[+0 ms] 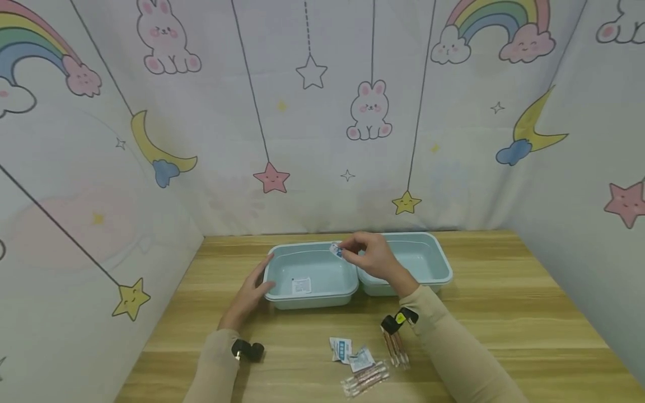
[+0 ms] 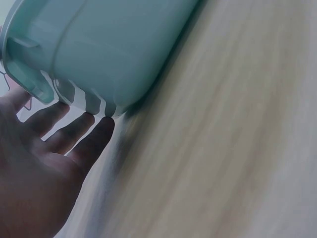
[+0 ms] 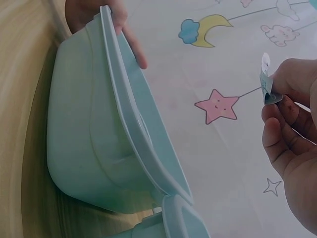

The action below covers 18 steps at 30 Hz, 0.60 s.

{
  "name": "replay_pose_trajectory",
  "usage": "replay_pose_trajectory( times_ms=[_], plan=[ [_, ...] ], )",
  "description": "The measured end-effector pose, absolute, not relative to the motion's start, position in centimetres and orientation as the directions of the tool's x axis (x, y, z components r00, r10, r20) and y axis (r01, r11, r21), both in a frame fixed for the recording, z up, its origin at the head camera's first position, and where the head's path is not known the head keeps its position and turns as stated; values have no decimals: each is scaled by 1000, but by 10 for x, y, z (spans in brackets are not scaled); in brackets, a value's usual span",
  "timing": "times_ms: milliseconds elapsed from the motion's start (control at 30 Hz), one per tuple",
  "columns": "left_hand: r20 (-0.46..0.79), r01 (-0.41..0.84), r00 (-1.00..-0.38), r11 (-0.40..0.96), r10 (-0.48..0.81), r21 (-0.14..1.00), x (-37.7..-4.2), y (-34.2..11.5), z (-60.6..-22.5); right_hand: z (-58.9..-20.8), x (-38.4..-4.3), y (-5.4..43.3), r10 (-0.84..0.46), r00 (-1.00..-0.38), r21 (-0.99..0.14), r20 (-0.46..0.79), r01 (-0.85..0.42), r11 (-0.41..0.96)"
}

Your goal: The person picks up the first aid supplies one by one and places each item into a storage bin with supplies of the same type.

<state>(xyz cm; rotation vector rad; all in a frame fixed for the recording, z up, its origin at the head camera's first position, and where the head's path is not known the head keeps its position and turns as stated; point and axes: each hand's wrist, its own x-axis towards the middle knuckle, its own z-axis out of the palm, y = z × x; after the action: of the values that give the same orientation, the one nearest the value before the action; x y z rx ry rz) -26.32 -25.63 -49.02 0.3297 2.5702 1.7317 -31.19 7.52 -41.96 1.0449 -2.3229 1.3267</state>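
Observation:
My right hand (image 1: 370, 256) pinches a small white-and-blue packet (image 1: 336, 250) between thumb and fingertips, over the back right part of the left light-blue plastic basin (image 1: 312, 302). In the right wrist view the packet (image 3: 268, 88) looks creased, and the other fingers curl loosely below it. One flat white packet (image 1: 302, 285) lies on the floor of that basin. My left hand (image 1: 250, 296) rests at the basin's left end, thumb at the rim. In the left wrist view, its fairly straight fingers (image 2: 94, 136) touch the outer wall.
A second light-blue basin (image 1: 445, 271) stands against the first on the right. Nearer me on the wooden table (image 1: 292, 341) lie two white-and-blue packets (image 1: 341, 350) and two bundles of thin, clear-wrapped sticks (image 1: 365, 379). A patterned cloth backdrop (image 1: 322, 207) rises behind and at both sides.

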Motion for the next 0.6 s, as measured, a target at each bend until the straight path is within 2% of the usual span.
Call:
replay_pose_trajectory(
  times_ms=[267,600],
  plan=[
    [114,165,-979,335,167,928,-279,-265,-522,-424,-310,75,-473,-716,-645,514,-686,338],
    [69,130,-981,357,179,925,-264,-255,-489,-426,-310,75,-467,-717,-646,518,-685,337]
  ],
)
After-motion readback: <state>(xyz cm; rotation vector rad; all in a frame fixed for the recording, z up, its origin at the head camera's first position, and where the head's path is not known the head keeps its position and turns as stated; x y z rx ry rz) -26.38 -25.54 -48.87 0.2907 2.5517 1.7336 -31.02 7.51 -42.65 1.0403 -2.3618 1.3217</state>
